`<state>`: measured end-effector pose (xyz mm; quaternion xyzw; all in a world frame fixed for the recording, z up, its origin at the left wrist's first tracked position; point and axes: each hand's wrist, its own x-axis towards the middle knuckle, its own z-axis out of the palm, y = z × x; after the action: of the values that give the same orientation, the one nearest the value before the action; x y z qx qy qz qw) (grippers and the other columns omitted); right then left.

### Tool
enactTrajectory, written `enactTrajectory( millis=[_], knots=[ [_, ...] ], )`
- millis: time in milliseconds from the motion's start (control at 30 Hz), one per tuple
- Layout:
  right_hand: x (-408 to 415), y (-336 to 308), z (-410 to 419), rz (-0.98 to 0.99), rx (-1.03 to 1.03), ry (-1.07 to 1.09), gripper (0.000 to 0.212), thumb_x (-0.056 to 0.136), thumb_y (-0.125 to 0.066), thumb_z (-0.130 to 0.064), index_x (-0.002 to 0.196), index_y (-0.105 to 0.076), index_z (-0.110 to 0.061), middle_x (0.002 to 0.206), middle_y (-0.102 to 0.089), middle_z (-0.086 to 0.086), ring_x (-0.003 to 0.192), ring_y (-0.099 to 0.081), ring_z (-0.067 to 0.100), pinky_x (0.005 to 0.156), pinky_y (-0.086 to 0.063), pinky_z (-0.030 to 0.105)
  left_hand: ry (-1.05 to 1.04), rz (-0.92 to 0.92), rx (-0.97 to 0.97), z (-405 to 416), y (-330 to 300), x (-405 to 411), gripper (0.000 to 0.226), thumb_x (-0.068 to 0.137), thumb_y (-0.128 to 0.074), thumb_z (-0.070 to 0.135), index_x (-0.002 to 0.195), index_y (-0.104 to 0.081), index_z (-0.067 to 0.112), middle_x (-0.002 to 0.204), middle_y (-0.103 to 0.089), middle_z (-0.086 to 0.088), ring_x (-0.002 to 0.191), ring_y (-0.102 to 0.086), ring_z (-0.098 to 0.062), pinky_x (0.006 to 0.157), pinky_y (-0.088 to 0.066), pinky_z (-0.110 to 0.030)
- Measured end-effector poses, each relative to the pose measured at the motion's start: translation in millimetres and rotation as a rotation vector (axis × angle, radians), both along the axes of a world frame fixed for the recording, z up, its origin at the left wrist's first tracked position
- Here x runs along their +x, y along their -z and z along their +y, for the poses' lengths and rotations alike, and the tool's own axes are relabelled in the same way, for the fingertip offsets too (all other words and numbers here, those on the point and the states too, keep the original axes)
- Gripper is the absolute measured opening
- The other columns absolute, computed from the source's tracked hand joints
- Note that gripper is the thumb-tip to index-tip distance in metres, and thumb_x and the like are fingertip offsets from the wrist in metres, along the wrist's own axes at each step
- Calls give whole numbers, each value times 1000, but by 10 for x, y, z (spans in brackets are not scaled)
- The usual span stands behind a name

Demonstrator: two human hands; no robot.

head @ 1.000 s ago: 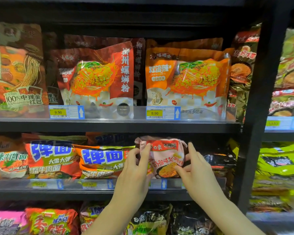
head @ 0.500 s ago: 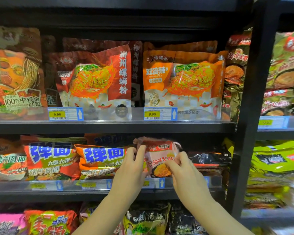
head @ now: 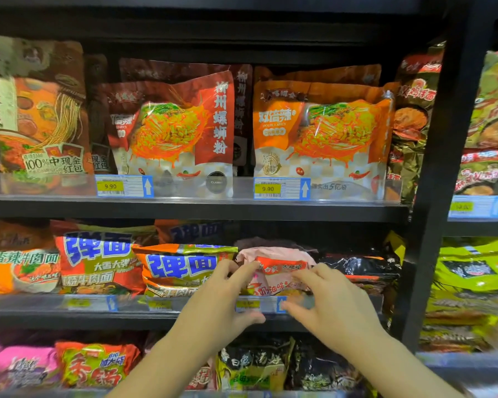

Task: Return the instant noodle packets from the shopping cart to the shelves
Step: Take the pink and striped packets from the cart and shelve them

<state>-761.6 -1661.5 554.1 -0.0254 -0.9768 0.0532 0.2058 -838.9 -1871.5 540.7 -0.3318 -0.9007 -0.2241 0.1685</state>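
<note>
A pink instant noodle packet [head: 279, 264] with a red label lies on the middle shelf [head: 127, 314], wedged between an orange packet [head: 181, 265] and a black packet [head: 362, 268]. My left hand [head: 222, 297] is in front of the pink packet's left side. Its fingertips touch the upper left corner, and its thumb hangs low before the shelf rail. My right hand [head: 328, 300] hovers at the packet's lower right with fingers spread and loose, covering that part. Neither hand grips the packet. The shopping cart is out of view.
Large orange and red noodle bags [head: 322, 133] stand on the upper shelf behind 9.90 price tags [head: 268, 188]. More packets [head: 95, 363] fill the lower shelf. A black upright post [head: 443, 196] divides this bay from green packets [head: 472, 271] on the right.
The pink packet has gone down and back onto the middle shelf. Both hands have let go of it, opened their fingers and drawn back toward me.
</note>
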Motion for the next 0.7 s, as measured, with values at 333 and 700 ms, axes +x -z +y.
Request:
enactTrajectory(
  millis=[333, 700],
  knots=[
    [241, -217, 99, -291, 0, 23, 102, 75, -58, -87, 158, -12, -49, 149, -40, -10, 137, -44, 16, 101, -48, 41, -26, -183, -335, -219, -335, 276, 107, 71, -74, 76, 153, -8, 60, 162, -22, 11, 142, -40, -17, 106, -49, -36],
    [763, -150, 43, -356, -110, 265, 109, 71, -63, -86, 158, -7, -53, 159, -32, -6, 142, -43, 25, 103, -49, 47, 88, -151, -418, -235, -288, 406, 106, 73, -66, 81, 156, -8, 52, 163, -22, 10, 148, -31, -19, 108, -46, -45]
  ],
)
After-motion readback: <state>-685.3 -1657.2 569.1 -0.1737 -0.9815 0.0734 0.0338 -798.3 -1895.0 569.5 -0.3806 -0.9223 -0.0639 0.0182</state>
